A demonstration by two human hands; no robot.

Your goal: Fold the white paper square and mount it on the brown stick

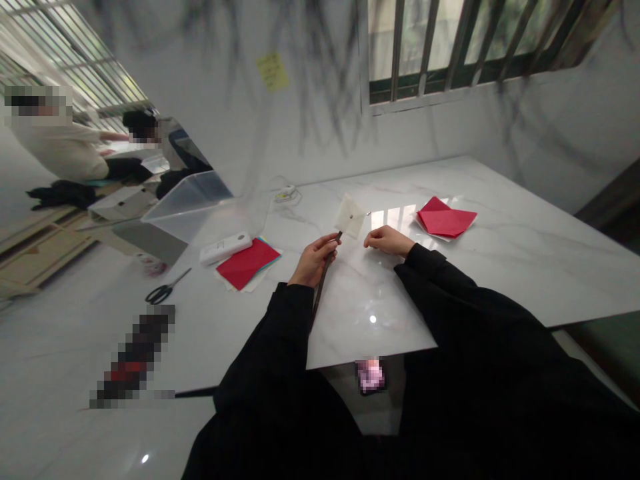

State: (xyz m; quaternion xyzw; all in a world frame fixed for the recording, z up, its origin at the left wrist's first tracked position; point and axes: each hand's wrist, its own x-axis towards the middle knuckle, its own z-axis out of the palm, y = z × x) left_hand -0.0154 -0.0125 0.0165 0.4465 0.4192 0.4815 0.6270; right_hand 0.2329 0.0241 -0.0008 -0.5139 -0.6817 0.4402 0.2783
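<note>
Two bare hands met over a white marble tabletop, where a pale paper square stood at the upper tip of a thin dark stick, just above the near middle of the slab. The left hand had its grip closed round the stick below the tip, the shaft slanting down toward the black sleeve. The right hand lay just beside the square with fingers curled together; whether that grip pinched something small could not be told. Doing this well probably meant holding the stick quiet in the left hand and letting only the right fingertips work at the square's centre, since thin paper looked likely to tear or twist under a hard push. Resting both wrists on the slab would likely have steadied the work. A folded red sheet lay to the right, well apart. More red sheets, a white device and scissors lay to the left.
</note>
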